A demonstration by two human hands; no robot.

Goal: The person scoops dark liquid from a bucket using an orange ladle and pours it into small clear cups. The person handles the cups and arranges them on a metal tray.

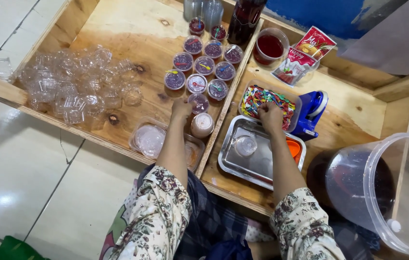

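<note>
**Two hands, one cup, one spoon**

Two hands are at work over a wooden tray (118, 29) split by a central divider. The left hand (181, 109) rests with fingers curled on a filled cup (198, 102) of dark purple jelly, the nearest in a cluster of similar cups (204, 65), most already topped with a small coloured spoon. The right hand (269, 115) is pinched down into a clear tub of spoons (267, 100); whether it has one gripped I cannot tell, since the fingertips are buried among them.

Just below the right hand sits a steel pan (243, 163) with a clear lid (246, 145) lying in it and something orange at its far edge. A blue tape dispenser (313, 113) stands right beside the tub. To the left lies a heap of empty clear cups (70, 86), well apart from the filled ones.

To do this step well, I would judge it best to lift a single spoon cleanly, without dragging others out. The left hand should steady the cup lightly, not squeeze it, as the thin wall likely flexes. Laying the spoon flat across the top would keep it clear of the neighbouring cups.
</note>
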